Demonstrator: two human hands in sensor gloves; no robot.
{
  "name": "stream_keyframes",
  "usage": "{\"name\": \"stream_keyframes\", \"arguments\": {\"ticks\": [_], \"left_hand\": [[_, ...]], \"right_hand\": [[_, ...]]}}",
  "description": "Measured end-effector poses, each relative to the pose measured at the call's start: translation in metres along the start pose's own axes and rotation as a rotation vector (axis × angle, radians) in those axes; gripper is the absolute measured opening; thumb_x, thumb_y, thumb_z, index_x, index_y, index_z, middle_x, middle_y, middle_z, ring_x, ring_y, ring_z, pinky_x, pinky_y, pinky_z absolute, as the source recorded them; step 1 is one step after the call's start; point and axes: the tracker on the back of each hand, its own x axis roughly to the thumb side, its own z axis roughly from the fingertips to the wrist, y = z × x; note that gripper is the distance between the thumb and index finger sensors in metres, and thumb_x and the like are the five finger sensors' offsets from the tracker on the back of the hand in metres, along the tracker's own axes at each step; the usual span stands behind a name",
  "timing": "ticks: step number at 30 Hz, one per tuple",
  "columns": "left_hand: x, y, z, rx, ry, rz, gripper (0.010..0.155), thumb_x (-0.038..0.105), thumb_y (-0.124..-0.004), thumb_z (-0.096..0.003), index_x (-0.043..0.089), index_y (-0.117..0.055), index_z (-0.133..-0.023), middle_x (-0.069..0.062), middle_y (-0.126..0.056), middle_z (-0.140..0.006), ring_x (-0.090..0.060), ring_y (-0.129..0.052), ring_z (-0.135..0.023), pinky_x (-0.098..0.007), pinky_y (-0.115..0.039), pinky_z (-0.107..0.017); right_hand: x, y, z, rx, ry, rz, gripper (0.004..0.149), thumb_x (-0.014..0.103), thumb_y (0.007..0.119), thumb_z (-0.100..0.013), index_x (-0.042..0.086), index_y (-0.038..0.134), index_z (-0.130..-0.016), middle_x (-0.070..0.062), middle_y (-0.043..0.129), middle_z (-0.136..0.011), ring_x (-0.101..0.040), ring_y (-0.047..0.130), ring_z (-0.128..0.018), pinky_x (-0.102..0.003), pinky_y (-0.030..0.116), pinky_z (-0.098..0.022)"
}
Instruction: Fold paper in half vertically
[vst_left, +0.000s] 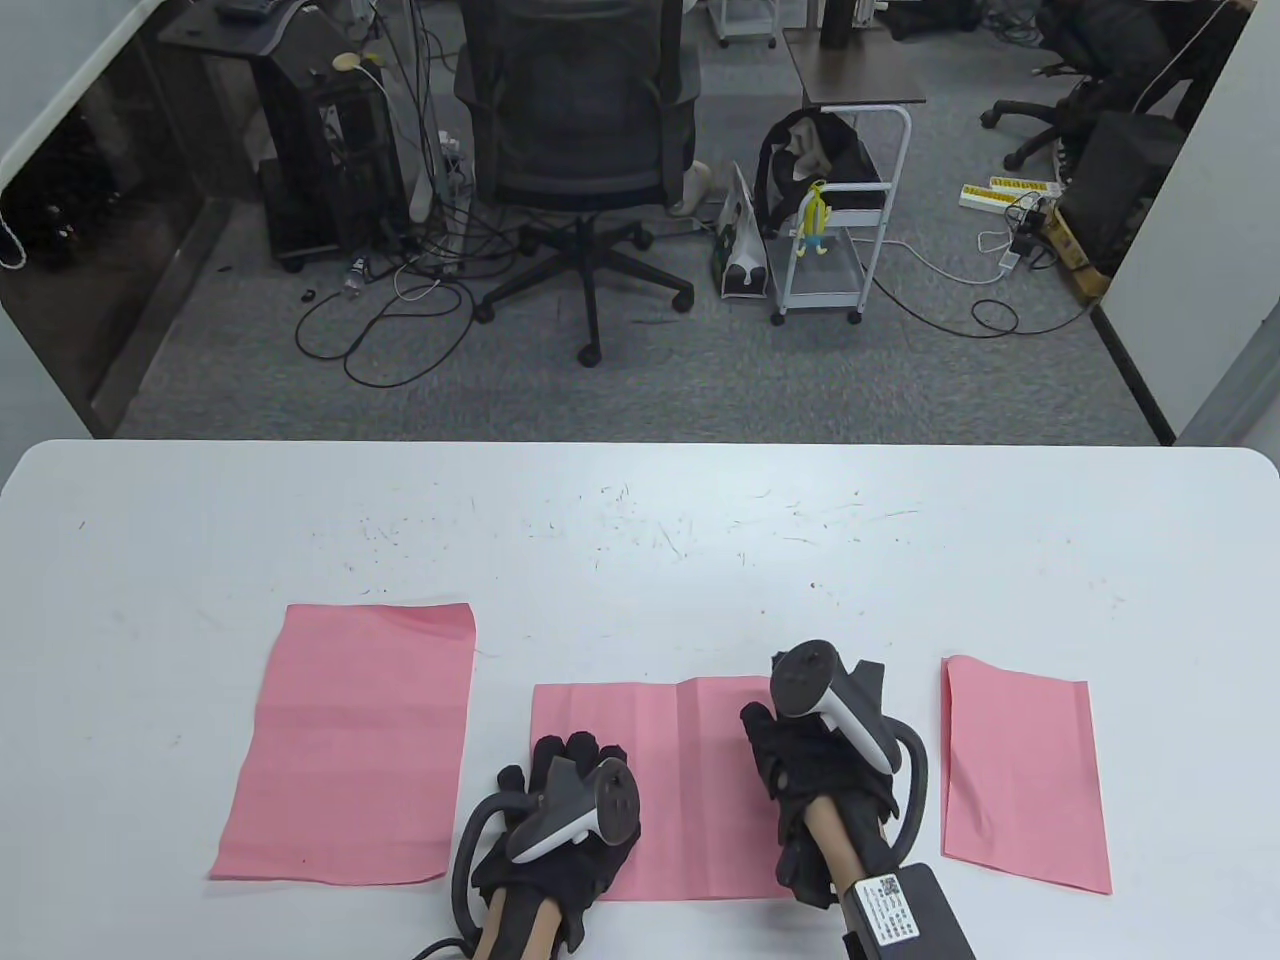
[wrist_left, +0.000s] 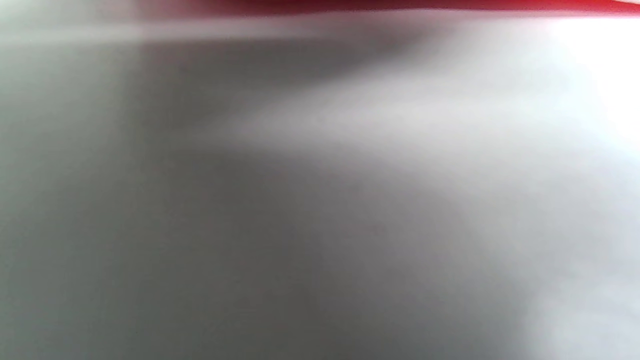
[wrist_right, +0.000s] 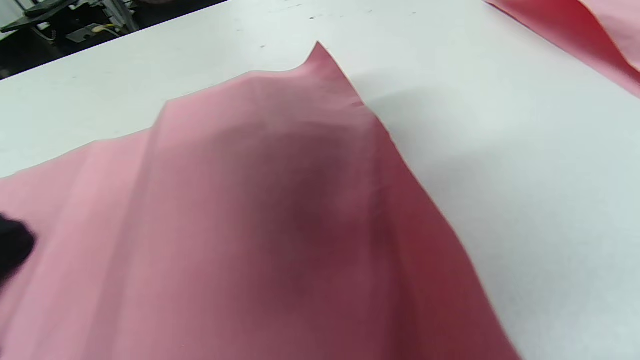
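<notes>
A pink paper with a vertical crease down its middle lies at the table's front centre. My left hand rests flat on its left half, fingers spread. My right hand is over its right edge with fingers curled and seems to grip that edge. In the right wrist view the paper bulges up off the table, its right edge and far corner lifted. A black gloved fingertip shows at that view's left edge. The left wrist view is blurred, with only grey table and a red strip of paper on top.
A flat pink sheet lies to the left of my hands. A narrower pink sheet lies to the right and also shows in the right wrist view. The white table stretches behind them. An office chair and carts stand beyond.
</notes>
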Motion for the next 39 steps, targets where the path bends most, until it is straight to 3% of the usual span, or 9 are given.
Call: {"name": "stream_keyframes", "arguments": {"ticks": [4,10,17,22,25,29,32,35,39], "left_hand": [[0.0,0.0,0.0,-0.001,0.002,-0.004,0.077,0.06,-0.04,-0.0576,0.028,-0.006,-0.118,-0.009,0.0,-0.125,-0.044,-0.005,-0.116,-0.073,-0.022,-0.081],[0.001,0.0,0.0,0.001,0.001,-0.005,0.077,0.06,-0.04,-0.0574,0.028,-0.006,-0.118,-0.009,0.0,-0.125,-0.044,-0.005,-0.116,-0.073,-0.022,-0.081],[0.001,0.0,-0.001,-0.001,0.0,-0.006,0.077,0.06,-0.04,-0.0576,0.027,-0.005,-0.118,-0.01,0.001,-0.125,-0.044,-0.005,-0.115,-0.073,-0.022,-0.08],[0.001,0.0,-0.001,-0.001,0.0,-0.006,0.077,0.06,-0.04,-0.0575,0.027,-0.005,-0.118,-0.01,0.001,-0.125,-0.044,-0.005,-0.115,-0.073,-0.022,-0.08],[0.001,0.0,-0.001,0.0,0.0,-0.005,0.077,0.06,-0.04,-0.0575,0.027,-0.005,-0.118,-0.01,0.001,-0.125,-0.045,-0.005,-0.115,-0.073,-0.022,-0.08],[0.001,-0.001,-0.001,0.0,-0.001,-0.003,0.077,0.06,-0.04,-0.0574,0.028,-0.006,-0.118,-0.009,0.001,-0.125,-0.044,-0.004,-0.115,-0.073,-0.022,-0.08],[0.001,-0.001,-0.001,0.002,-0.002,-0.002,0.077,0.06,-0.039,-0.0575,0.027,-0.005,-0.118,-0.01,0.001,-0.125,-0.045,-0.004,-0.115,-0.073,-0.021,-0.08],[0.001,-0.002,-0.001,0.003,-0.003,-0.002,0.077,0.06,-0.039,-0.0575,0.027,-0.005,-0.118,-0.01,0.001,-0.125,-0.045,-0.004,-0.115,-0.073,-0.021,-0.08],[0.001,-0.001,-0.002,0.001,-0.004,-0.001,0.077,0.06,-0.039,-0.0576,0.027,-0.005,-0.118,-0.01,0.001,-0.125,-0.045,-0.004,-0.115,-0.073,-0.021,-0.08]], "right_hand": [[-0.014,0.007,-0.024,0.017,0.091,-0.01,0.075,0.055,0.064,-0.047,0.03,0.026,-0.106,-0.004,0.024,-0.116,-0.04,0.027,-0.107,-0.059,0.036,-0.077],[-0.029,0.025,-0.05,0.098,0.15,-0.049,0.078,0.056,0.066,-0.046,0.029,0.023,-0.106,-0.005,0.021,-0.116,-0.041,0.026,-0.107,-0.059,0.036,-0.077],[-0.034,0.029,-0.054,0.099,0.161,-0.03,0.083,0.052,0.076,-0.044,0.028,0.028,-0.106,-0.006,0.018,-0.115,-0.04,0.025,-0.106,-0.058,0.034,-0.077],[-0.033,0.031,-0.052,0.031,0.152,-0.01,0.074,0.052,0.079,-0.042,0.028,0.041,-0.101,-0.005,0.028,-0.115,-0.04,0.032,-0.107,-0.058,0.039,-0.077],[-0.032,0.033,-0.049,-0.01,0.151,0.009,0.056,0.052,0.078,-0.042,0.03,0.058,-0.09,-0.003,0.035,-0.114,-0.038,0.036,-0.107,-0.058,0.042,-0.076],[-0.033,0.033,-0.048,-0.018,0.147,0.01,0.05,0.051,0.077,-0.043,0.032,0.062,-0.087,-0.003,0.038,-0.114,-0.038,0.039,-0.106,-0.057,0.044,-0.076],[-0.041,0.028,-0.048,0.044,0.089,-0.162,0.052,0.052,0.07,-0.045,0.03,0.062,-0.092,-0.004,0.037,-0.114,-0.041,0.032,-0.106,-0.059,0.036,-0.075],[-0.056,0.022,-0.044,0.136,-0.012,-0.521,0.057,0.052,0.067,-0.046,0.026,0.06,-0.097,-0.008,0.042,-0.114,-0.042,0.024,-0.104,-0.059,0.026,-0.074],[-0.067,0.019,-0.035,0.229,-0.111,-0.753,0.06,0.053,0.063,-0.047,0.023,0.058,-0.099,-0.009,0.047,-0.112,-0.042,0.029,-0.104,-0.057,0.026,-0.074]]}}
